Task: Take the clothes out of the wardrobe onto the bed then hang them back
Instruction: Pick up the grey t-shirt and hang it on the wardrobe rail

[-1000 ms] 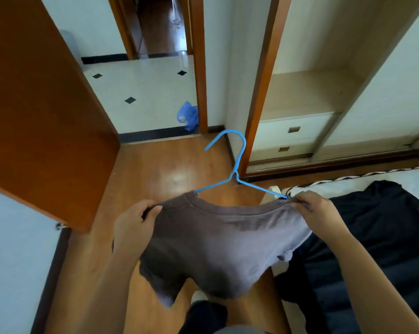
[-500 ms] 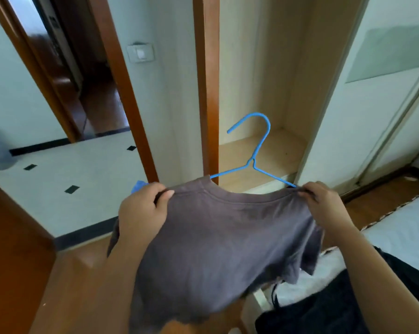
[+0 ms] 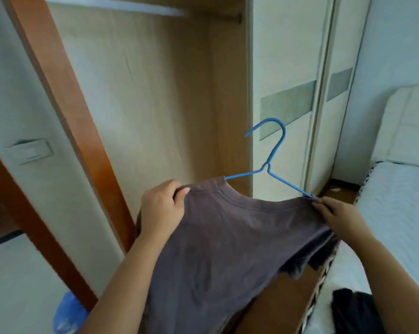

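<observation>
A grey-brown T-shirt hangs on a blue wire hanger, whose hook points up and left in front of the open wardrobe. My left hand grips the shirt's left shoulder, fingers curled over the fabric. My right hand pinches the right shoulder where the hanger's arm enters the cloth. The wardrobe's rail runs across the top of the compartment, well above the hook. The bed lies to the right, with a dark garment on its near corner.
An orange-brown wooden wardrobe frame slants down the left. A pale sliding door closes the wardrobe's right half. A light switch sits on the left wall. A blue bag lies on the floor at bottom left.
The view has swung up and to the right, from the floor and drawers to the hanging compartment. Both hands have lifted the shirt and hanger toward the wardrobe opening, keeping the same grips.
</observation>
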`<state>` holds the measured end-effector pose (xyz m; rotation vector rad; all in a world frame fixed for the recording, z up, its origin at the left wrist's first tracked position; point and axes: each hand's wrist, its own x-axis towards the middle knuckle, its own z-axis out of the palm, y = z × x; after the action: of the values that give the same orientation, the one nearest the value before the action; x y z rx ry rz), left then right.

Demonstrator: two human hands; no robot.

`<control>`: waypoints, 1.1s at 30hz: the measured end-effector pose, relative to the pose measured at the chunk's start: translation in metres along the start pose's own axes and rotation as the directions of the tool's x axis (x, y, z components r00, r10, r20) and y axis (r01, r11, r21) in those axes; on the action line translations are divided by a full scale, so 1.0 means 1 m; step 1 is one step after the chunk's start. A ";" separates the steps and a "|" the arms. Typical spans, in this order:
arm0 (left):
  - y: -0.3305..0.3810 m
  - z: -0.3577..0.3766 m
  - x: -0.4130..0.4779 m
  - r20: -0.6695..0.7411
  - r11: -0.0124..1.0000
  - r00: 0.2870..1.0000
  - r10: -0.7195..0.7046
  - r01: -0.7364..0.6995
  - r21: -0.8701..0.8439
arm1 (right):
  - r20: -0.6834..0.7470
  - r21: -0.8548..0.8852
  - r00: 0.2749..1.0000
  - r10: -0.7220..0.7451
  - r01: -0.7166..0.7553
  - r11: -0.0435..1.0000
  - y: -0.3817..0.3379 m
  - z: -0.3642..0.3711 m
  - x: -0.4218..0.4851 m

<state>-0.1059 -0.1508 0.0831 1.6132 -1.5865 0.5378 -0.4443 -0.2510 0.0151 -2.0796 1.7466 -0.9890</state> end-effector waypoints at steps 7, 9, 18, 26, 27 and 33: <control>-0.014 0.085 0.069 0.061 0.980 0.997 -0.039 0.050 -0.193 | 0.032 -0.070 0.995 0.093 -0.091 0.993 0.009 -0.035 0.007; -0.026 0.100 0.083 0.087 0.966 0.992 -0.096 0.114 -0.234 | 0.048 -0.139 0.996 0.082 -0.074 0.987 -0.001 -0.041 0.013; -0.077 0.128 0.100 0.050 0.951 0.983 -0.175 0.182 -0.250 | 0.036 -0.143 0.994 0.106 -0.100 0.985 -0.079 -0.033 0.014; -0.080 0.112 0.098 0.137 0.974 0.990 -0.025 0.055 -0.219 | -0.040 0.106 0.963 0.266 -0.261 0.960 -0.121 0.009 0.016; -0.077 0.106 0.098 0.098 0.974 0.995 0.033 -0.010 -0.225 | -0.032 0.238 0.948 0.317 -0.301 0.923 -0.130 0.014 0.018; -0.071 0.064 0.107 -0.204 0.970 0.968 0.144 -0.178 -0.164 | 0.033 0.479 0.915 0.402 -0.367 0.797 -0.178 0.031 0.050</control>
<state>-0.0381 -0.2743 0.1101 1.2654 -1.5817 0.5967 -0.2847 -0.2604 0.1130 -1.3308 1.6486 -1.2185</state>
